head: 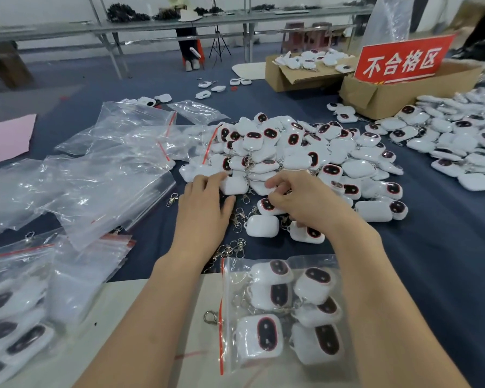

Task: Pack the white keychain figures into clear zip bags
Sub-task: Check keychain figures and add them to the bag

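A big heap of white keychain figures [297, 152] with dark oval faces lies mid-table on the dark blue cloth. My left hand [205, 203] lies flat at the heap's near edge, fingertips touching a white figure [233, 185]. My right hand [303, 200] has curled fingers pinching a figure [266, 206] at the heap's front. Two loose figures [263, 226] lie just below the hands among metal clasps [233, 247]. A clear zip bag [280, 312] holding several figures rests near me between my forearms.
Empty clear zip bags [95, 175] with red strips are spread to the left; filled bags [17, 309] sit at the near left. Two cardboard boxes [381, 93] and a red sign [403, 60] stand at the back right. More figures [459, 141] cover the right side.
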